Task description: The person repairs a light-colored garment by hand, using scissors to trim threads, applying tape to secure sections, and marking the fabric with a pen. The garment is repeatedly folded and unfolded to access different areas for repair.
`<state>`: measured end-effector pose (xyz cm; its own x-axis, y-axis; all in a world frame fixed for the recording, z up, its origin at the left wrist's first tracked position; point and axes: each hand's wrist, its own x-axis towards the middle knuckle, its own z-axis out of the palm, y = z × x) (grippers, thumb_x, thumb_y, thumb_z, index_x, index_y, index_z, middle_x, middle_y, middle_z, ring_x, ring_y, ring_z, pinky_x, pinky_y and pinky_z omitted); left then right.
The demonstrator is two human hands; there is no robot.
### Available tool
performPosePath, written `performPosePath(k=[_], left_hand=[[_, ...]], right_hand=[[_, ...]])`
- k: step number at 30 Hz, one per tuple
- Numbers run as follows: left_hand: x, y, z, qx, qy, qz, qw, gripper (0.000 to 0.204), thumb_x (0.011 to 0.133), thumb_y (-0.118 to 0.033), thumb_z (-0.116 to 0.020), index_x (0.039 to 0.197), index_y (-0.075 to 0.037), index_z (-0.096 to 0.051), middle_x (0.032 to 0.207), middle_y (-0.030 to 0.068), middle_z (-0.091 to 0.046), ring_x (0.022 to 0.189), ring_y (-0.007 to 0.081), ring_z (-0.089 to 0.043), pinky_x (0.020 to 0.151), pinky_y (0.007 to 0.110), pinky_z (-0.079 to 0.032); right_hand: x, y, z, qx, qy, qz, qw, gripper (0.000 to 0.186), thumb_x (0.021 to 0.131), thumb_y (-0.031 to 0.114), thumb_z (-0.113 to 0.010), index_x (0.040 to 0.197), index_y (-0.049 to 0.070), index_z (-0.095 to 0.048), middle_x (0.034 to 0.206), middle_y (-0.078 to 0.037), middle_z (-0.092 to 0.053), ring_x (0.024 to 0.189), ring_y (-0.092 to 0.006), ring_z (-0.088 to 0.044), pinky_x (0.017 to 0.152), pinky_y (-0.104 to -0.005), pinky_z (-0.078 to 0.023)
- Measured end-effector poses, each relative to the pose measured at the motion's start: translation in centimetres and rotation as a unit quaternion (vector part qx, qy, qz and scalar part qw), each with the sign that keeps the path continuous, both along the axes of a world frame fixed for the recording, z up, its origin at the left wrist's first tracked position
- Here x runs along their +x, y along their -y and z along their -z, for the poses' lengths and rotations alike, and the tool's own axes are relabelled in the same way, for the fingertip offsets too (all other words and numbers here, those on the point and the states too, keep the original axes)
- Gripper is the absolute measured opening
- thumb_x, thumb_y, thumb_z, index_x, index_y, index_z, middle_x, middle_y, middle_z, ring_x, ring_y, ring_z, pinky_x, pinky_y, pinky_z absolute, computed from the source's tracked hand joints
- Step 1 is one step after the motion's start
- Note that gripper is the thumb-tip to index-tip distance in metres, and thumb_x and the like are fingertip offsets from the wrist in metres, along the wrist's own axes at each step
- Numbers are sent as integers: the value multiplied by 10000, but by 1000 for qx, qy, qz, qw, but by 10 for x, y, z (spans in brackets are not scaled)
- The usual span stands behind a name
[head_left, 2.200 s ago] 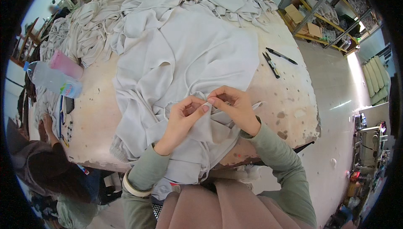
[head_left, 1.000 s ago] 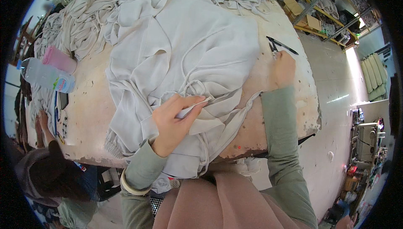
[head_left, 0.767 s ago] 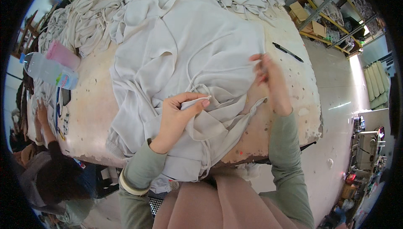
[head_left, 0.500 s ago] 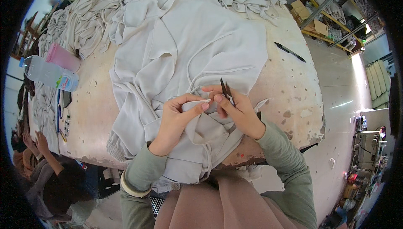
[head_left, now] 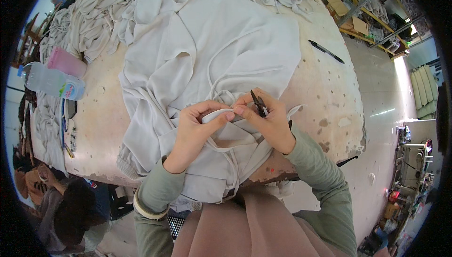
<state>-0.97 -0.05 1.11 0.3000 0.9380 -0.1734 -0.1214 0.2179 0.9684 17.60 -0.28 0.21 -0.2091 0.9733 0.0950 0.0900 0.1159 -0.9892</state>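
Note:
Near the table's front edge, my left hand (head_left: 200, 127) is closed, pinching a folded edge of a pale grey garment (head_left: 221, 139) between thumb and fingers. My right hand (head_left: 268, 118) meets it there, its thumb and forefinger pinched on the same edge. Small black thread snips (head_left: 259, 104) are tucked in that right hand, blades pointing up and away from me; the fingers hide part of them. The garment spreads over the table, its thin drawstring (head_left: 214, 68) lying loose beyond my hands. A ribbed cuff (head_left: 128, 162) shows at its left.
At the left stand a clear water bottle (head_left: 54, 82) and a pink cup (head_left: 67, 62). A black pen (head_left: 326, 51) lies at the right of the worn table (head_left: 325, 87). More grey garments (head_left: 89, 17) are heaped at the back. Another person (head_left: 61, 200) is at the lower left.
My right hand has drawn its thumb and forefinger together on the fabric edge beside my left fingertips. The snips have tilted and sunk lower into the hand. The other person's hands have moved lower.

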Motion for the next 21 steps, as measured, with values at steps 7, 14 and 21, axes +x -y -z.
performPosePath(k=[7, 14, 21], left_hand=[[0, 1, -1, -14, 3, 4, 1000, 158, 827, -72, -683, 958, 17, -679, 863, 20, -668, 798, 53, -569, 717, 204, -439], [-1, 2, -2, 17, -24, -31, 999, 125, 817, -60, -695, 927, -1, -695, 822, 12, -658, 767, 49, -558, 697, 189, -424], [0, 1, 2, 28, -53, -49, 997, 101, 806, -51, -704, 897, -7, -703, 809, 25, -676, 750, 51, -572, 680, 188, -427]], right_hand=[[8, -3, -1, -270, -183, -67, 943, 270, 900, 290, -624, 949, 25, -614, 808, 37, -573, 614, -62, -454, 544, -220, -359], [4, -1, 5, 4, 31, 43, 999, 285, 922, 310, -584, 992, 35, -563, 811, -88, -624, 646, -130, -550, 579, -274, -434], [9, 4, -5, 23, 75, 19, 997, 253, 895, 271, -627, 965, 33, -574, 788, -111, -654, 719, -143, -627, 622, -266, -465]])
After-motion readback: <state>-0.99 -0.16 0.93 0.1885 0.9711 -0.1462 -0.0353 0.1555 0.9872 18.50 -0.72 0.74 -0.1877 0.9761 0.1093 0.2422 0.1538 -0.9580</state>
